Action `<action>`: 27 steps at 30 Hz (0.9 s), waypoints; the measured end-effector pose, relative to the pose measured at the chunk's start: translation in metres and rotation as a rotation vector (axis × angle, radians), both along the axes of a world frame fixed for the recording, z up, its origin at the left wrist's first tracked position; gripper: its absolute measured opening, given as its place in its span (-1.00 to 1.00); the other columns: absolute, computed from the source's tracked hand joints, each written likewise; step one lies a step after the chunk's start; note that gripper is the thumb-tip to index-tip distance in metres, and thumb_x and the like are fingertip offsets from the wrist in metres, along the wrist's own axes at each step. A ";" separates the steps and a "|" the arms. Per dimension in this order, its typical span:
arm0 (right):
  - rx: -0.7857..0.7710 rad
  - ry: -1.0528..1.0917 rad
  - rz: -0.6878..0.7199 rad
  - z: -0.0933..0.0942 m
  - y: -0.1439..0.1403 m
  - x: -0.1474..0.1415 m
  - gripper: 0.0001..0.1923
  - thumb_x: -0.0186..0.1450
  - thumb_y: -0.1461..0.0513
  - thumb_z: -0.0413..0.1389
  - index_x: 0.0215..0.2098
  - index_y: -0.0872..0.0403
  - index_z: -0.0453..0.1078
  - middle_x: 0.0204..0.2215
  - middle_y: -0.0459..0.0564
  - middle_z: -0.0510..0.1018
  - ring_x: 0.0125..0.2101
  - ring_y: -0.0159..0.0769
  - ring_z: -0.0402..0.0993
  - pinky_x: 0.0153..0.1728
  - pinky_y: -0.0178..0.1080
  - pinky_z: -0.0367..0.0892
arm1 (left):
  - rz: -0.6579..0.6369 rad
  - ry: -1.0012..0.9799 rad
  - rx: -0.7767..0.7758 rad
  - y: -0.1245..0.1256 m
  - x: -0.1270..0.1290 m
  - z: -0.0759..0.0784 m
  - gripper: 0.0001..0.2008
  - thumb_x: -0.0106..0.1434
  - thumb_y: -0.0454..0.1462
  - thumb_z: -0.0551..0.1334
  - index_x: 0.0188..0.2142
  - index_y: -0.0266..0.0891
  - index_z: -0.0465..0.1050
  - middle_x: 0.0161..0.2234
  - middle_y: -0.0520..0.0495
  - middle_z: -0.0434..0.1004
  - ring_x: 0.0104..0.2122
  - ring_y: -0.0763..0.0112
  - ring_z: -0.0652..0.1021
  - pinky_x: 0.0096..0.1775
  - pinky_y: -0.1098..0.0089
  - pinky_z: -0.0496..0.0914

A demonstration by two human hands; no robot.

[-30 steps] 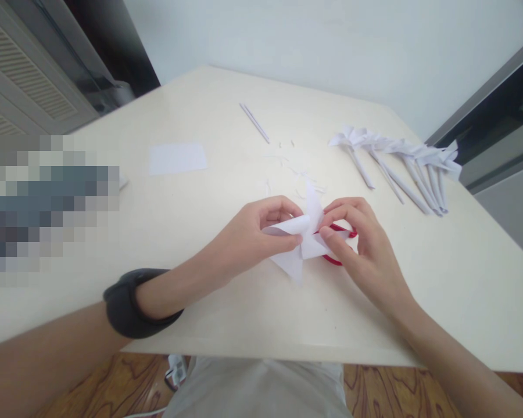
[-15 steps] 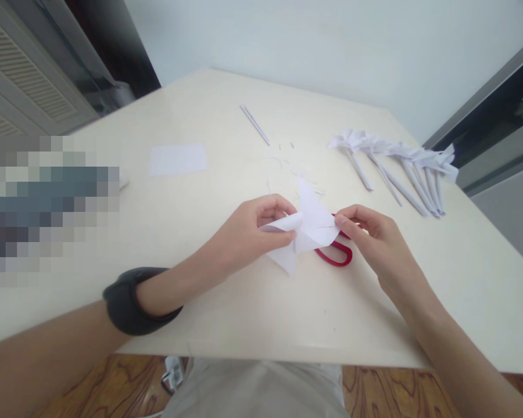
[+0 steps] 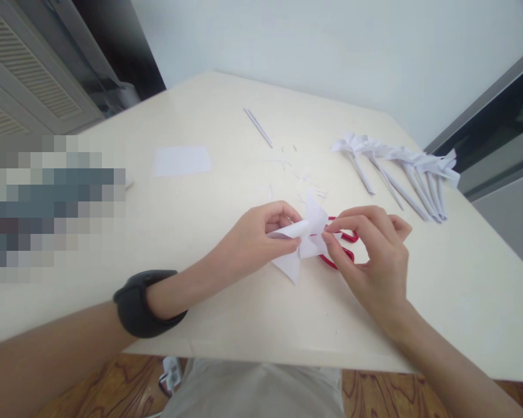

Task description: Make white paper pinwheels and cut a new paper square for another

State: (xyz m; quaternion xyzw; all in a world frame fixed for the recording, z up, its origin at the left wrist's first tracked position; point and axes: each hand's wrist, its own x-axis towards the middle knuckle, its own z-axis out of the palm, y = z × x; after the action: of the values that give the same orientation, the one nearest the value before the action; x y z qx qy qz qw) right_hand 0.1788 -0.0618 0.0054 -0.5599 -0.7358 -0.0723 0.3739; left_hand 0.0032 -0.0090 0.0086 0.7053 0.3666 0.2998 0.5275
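Note:
A white paper pinwheel [image 3: 314,216] with cut, curling flaps is held above the table between both hands. My left hand [image 3: 270,235] is closed on its left side, thumb in front, and one flap is folded over near the fingers. My right hand [image 3: 368,247] pinches a flap tip between thumb and forefinger, close to the middle of the paper. Red-handled scissors [image 3: 349,255] lie on the table behind and below the paper; their blades are hidden.
Finished-looking paper pinwheels [image 3: 396,154] on rolled paper sticks lie in a row at the right. A white paper sheet [image 3: 182,161] is at the left, and thin paper sticks [image 3: 258,128] lie at the back. Paper scraps [image 3: 307,177] are scattered beyond the hands.
My right hand has carried the right flap inward toward the middle of the paper, bending it over. More of the scissors' handles shows. My left hand keeps its hold.

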 end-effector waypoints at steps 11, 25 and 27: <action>0.048 -0.106 0.042 -0.012 0.001 -0.006 -0.93 0.18 0.28 0.16 -0.42 0.03 0.34 -0.44 -0.14 0.48 -0.31 -0.30 0.43 -0.17 -0.11 -0.02 | -0.021 -0.049 -0.007 0.000 0.003 -0.007 -0.84 0.06 -0.39 0.16 -0.31 -0.23 0.33 -0.29 0.02 0.45 -0.22 0.37 0.48 -0.17 0.38 0.35; 0.149 -0.097 0.081 -0.009 0.000 -0.005 -0.91 0.18 0.34 0.17 -0.38 0.02 0.42 -0.43 -0.13 0.52 -0.37 -0.38 0.44 -0.22 -0.12 0.01 | -0.019 -0.091 -0.057 0.000 0.003 -0.005 -0.83 0.07 -0.41 0.17 -0.29 -0.22 0.34 -0.31 0.04 0.45 -0.24 0.40 0.47 -0.26 0.44 0.33; 0.158 -0.092 0.090 -0.009 -0.001 -0.005 -0.90 0.17 0.35 0.17 -0.38 0.01 0.42 -0.43 -0.14 0.53 -0.39 -0.38 0.44 -0.23 -0.12 0.02 | -0.021 -0.096 -0.066 0.000 0.003 -0.004 -0.82 0.06 -0.42 0.16 -0.29 -0.22 0.34 -0.31 0.04 0.45 -0.24 0.40 0.47 -0.27 0.45 0.32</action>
State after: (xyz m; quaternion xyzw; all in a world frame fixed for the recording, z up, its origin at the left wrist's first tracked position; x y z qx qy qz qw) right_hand 0.1735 -0.0623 -0.0031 -0.4911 -0.7687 -0.1387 0.3855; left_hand 0.0066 -0.0093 0.0047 0.6761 0.3430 0.3154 0.5707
